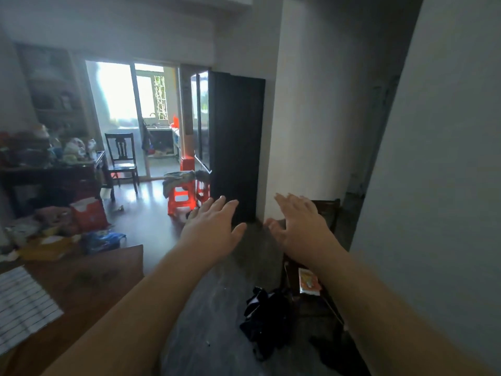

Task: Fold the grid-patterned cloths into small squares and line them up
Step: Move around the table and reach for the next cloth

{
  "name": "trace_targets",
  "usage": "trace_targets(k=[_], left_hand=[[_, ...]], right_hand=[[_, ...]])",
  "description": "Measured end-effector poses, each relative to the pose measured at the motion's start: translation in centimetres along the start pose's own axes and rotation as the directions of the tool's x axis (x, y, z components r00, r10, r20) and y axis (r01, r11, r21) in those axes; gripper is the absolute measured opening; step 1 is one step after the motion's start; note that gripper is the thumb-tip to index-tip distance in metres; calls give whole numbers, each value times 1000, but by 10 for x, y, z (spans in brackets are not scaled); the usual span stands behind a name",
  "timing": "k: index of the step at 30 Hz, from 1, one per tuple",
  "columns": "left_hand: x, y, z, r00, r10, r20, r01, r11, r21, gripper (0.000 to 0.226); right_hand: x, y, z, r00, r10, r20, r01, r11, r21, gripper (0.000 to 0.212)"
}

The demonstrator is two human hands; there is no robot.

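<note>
Both hands are hovering in the air ahead of the person, well apart from each other and gripping nothing. The left hand (214, 223) is spreading flat with its fingers straight, and the right hand (298, 223) is doing the same just beside it at 3 o'clock.

The grid-patterned cloth (24, 308) is lying flat on the wooden worktop (103, 280), far off at 8 o'clock from the hands and well below them. It is running out of the frame on the left, so its long axis cannot be told; its one visible edge is slanting toward 5 o'clock.

The left hand is sitting nearer to the cloth. By my judgement, folding is not yet under way, and the coming move is calling for both hands to swing down and left to the cloth.
</note>
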State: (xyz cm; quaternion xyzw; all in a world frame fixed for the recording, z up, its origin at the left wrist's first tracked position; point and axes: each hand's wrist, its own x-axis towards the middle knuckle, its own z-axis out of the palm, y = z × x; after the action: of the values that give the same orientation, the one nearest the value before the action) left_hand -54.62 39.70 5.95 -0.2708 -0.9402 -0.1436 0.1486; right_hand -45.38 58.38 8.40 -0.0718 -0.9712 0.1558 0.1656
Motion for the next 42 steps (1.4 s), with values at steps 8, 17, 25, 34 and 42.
trace_targets(k=[8, 17, 25, 34, 42], left_hand=[[79, -11, 36, 1000, -23, -9, 23, 1000, 11, 68], [220, -118, 63, 993, -95, -69, 96, 995, 11, 66], [323, -204, 90, 977, -205, -56, 208, 976, 61, 58], [454, -296, 149, 941, -333, -51, 337, 928, 161, 61], [553, -362, 176, 855, -517, -49, 515, 832, 204, 66]], right_hand=[[73, 40, 21, 1000, -2, 32, 0, 999, 54, 66], [254, 23, 84, 998, -64, 12, 63, 996, 67, 67], [412, 4, 148, 990, -135, 52, 127, 984, 123, 65], [586, 12, 248, 968, -245, 56, 229, 951, 207, 61], [741, 1, 319, 916, -366, 163, 320, 913, 253, 66]])
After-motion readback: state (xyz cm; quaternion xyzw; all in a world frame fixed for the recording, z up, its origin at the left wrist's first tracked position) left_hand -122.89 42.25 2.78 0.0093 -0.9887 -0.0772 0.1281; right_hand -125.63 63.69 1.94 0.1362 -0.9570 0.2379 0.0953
